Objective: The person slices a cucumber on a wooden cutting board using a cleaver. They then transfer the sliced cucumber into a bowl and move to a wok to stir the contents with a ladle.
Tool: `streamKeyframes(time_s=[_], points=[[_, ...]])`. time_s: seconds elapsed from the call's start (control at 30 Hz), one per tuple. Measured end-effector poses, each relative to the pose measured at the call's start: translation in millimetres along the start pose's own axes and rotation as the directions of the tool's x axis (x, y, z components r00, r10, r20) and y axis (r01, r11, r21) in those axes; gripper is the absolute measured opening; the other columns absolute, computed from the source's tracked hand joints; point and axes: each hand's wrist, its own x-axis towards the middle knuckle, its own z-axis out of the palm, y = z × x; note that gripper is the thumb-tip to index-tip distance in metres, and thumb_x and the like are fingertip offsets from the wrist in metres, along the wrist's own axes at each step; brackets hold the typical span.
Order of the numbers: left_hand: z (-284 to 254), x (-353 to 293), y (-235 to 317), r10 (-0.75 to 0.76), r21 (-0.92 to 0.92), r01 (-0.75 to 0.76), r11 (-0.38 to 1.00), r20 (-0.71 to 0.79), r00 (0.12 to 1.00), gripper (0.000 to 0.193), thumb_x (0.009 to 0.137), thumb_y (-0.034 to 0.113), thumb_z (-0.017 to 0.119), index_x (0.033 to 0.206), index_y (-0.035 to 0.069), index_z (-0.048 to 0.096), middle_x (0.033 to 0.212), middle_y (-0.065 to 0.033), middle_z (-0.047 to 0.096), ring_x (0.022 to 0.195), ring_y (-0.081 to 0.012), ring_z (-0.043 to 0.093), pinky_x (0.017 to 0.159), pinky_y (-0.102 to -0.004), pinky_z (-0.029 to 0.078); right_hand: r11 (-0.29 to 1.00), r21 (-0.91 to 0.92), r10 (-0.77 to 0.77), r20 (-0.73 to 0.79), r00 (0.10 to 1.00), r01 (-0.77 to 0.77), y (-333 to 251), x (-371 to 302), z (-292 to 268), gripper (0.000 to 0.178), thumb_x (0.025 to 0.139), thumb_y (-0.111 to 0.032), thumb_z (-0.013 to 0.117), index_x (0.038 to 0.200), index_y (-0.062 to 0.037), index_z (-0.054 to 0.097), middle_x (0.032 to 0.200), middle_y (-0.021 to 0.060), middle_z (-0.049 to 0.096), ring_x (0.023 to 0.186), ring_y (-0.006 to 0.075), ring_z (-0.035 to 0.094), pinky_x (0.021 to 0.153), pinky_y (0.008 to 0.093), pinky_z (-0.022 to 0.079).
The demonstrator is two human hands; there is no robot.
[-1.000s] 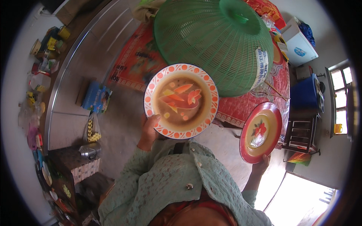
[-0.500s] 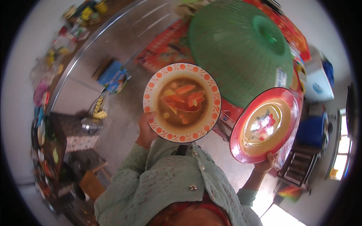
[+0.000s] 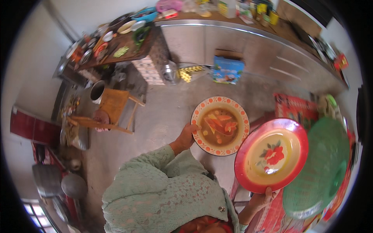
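My left hand is closed on the left rim of a white enamel dish patterned with orange dots. Brown liquid fills its middle, with orange and yellow shapes showing; whether these are food or painted decoration I cannot tell. My right hand grips the lower rim of a red-rimmed enamel plate. It is tilted, with a painted red flower and a shiny wet film on its cream middle. The plate's edge overlaps or nearly touches the dish's right side in the picture. Fingers under both rims are partly hidden.
A green mesh food cover stands on a red-patterned table at right. Ahead runs a long counter, with a blue box on the floor before it. A wooden chair and a cluttered brick-sided worktop are at left.
My view has swung left toward the counter and worktop, so the green cover now lies farther right. Both hands still hold their dishes, which are closer together.
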Motion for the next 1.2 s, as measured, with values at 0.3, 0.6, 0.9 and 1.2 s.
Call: streamKeyframes(time_s=[0.3, 0.6, 0.9, 1.2], points=[[-25, -1, -92, 0.194, 0.089, -0.175, 0.981, -0.32, 0.927, 0.05, 0.08, 0.01, 0.049, 0.128, -0.005, 0.045, 0.12, -0.0166, 0.058, 0.104, -0.0257, 0.062, 0.091, -0.0374, 0.051, 0.907, 0.189, 0.272, 0.419, 0.866, -0.376, 92, 139, -50, 0.05, 0.078, -0.009, 0.063, 0.126, -0.0057, 0.051, 0.126, 0.0101, 0.054, 0.117, 0.0275, 0.051, 0.102, 0.0437, 0.041], [-37, -7, -107, 0.274, 0.055, -0.291, 0.955, -0.541, 0.796, 0.05, 0.081, 0.01, 0.054, 0.128, -0.004, 0.046, 0.119, -0.0151, 0.06, 0.104, -0.0243, 0.062, 0.09, -0.0359, 0.05, 0.895, 0.082, 0.353, 0.468, 0.81, -0.438, 122, 169, 0, 0.057, 0.079, -0.011, 0.062, 0.133, -0.0036, 0.045, 0.126, 0.0127, 0.053, 0.115, 0.0278, 0.053, 0.097, 0.0438, 0.046], [-47, -43, -81, 0.438, 0.097, -0.485, 0.869, -0.609, 0.662, 0.043, 0.081, 0.009, 0.052, 0.122, -0.005, 0.048, 0.114, -0.0126, 0.059, 0.105, -0.0234, 0.06, 0.094, -0.0365, 0.048, 0.871, 0.055, 0.389, 0.532, 0.752, -0.489, 160, 175, 73, 0.039, 0.084, 0.0, 0.057, 0.123, -0.0012, 0.052, 0.119, 0.0105, 0.06, 0.109, 0.0214, 0.059, 0.097, 0.0351, 0.046], [-58, -40, -84, 0.48, 0.237, -0.439, 0.867, -0.632, 0.608, 0.045, 0.084, 0.01, 0.053, 0.126, -0.005, 0.044, 0.121, -0.0154, 0.057, 0.11, -0.0258, 0.058, 0.097, -0.0393, 0.047, 0.876, -0.007, 0.429, 0.466, 0.774, -0.482, 168, 185, 98, 0.025, 0.084, -0.001, 0.06, 0.108, -0.0044, 0.055, 0.098, 0.0079, 0.064, 0.076, 0.0168, 0.064, 0.056, 0.0291, 0.053]])
